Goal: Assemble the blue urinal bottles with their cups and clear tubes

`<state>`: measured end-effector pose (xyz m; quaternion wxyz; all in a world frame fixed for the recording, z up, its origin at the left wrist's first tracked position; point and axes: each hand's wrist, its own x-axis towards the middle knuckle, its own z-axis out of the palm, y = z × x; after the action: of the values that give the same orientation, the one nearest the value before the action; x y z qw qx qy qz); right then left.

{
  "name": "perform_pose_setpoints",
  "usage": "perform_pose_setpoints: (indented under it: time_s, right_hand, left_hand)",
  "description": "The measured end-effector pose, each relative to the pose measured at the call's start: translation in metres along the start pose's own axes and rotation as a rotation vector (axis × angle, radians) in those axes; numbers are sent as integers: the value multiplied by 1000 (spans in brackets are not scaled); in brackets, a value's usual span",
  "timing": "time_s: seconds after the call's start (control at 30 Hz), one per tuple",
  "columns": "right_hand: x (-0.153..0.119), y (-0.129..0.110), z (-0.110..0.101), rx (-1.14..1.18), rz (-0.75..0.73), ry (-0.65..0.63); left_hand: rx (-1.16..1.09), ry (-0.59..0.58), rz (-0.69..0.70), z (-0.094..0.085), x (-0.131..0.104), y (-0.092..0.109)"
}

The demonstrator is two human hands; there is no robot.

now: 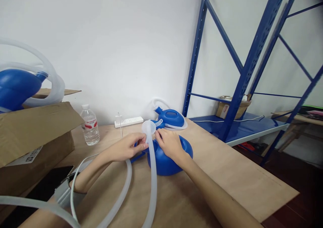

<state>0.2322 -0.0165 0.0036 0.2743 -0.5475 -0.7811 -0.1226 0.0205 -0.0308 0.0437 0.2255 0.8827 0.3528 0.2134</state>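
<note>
A blue plastic bottle (165, 164) with a moulded handle lies on the table in front of me. At its mouth is a round translucent cap (148, 127), with a ribbed translucent hose (153, 174) running from it down towards me. My left hand (132, 146) is closed, thumb and fingers pinching at the hose just below the cap. My right hand (168, 143) is closed over the bottle's neck, its fingertips beside the cap. The exact contact under both hands is partly hidden. A grey band and a watch-like item sit on my left wrist.
Behind stands a second blue bottle (173, 118) with its hose, near a white power strip (129, 121). On the left are a water bottle (90, 128) and an open cardboard box (37, 133) holding another blue bottle (19, 86). Blue shelving (239, 96) rises at right.
</note>
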Motion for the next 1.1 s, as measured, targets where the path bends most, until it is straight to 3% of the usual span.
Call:
perform_pose_setpoints:
  time_s: [0.33,0.57,0.73,1.1]
  right_hand:
    - [-1,1,-1,36,-8,10]
    - [0,2,-2,26,6,4]
    - [0,2,-3,29,-1,5]
    - [-2,3,-2,58,-36,31]
  left_hand:
    - [-73,-42,-24,-3,-1,5]
    - [29,-16,1,-11,-10,7]
    - [175,3,21,-5,-8,7]
    - [155,-35,34,-3,-4,7]
